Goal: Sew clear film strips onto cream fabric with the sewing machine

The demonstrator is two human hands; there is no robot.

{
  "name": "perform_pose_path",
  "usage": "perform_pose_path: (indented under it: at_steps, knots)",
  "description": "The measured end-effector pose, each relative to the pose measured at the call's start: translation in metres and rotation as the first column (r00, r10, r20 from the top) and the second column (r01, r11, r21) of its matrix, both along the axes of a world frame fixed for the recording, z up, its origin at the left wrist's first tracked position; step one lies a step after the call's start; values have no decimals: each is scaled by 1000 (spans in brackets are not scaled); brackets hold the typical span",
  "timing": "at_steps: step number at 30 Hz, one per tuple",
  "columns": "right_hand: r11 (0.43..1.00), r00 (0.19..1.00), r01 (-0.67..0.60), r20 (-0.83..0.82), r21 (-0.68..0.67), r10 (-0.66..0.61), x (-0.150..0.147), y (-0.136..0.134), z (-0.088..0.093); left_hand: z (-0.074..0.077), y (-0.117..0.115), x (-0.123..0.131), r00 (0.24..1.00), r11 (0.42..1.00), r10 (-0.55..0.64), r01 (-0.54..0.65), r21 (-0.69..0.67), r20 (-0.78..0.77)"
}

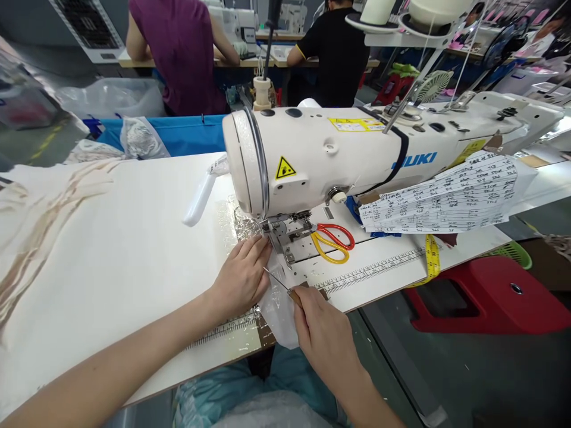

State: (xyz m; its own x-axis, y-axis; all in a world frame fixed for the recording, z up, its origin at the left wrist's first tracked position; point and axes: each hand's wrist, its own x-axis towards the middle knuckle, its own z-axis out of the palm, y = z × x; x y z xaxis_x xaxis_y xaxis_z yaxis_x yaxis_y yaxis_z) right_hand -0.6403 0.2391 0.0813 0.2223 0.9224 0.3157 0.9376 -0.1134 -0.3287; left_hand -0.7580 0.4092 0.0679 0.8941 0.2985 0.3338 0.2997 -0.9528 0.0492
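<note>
Film (277, 312) lay under the foot (269, 230) and over the worktop (134, 238) edge, my left hand (243, 276) flat on it, fingers together, my right hand (323, 333) pinching an awl (276, 279); I feared its tip tearing the film, or my fingertips sliding beneath the foot.

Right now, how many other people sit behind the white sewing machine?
2: a person in a purple top, upper left; a person in a black shirt, upper centre. More may be hidden.

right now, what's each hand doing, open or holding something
Left hand: open, fingertips pressing the clear plastic sheet beside the presser foot.
Right hand: closed on a thin metal pick.
</note>
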Motion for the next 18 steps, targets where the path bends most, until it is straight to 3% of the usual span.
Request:
perform_pose_path:
  at_steps: [18]
  knots:
    - [1000,999,-27,-28,10,27,-1,8,4,7,-14,-4,999,998,-53,53,16,12]
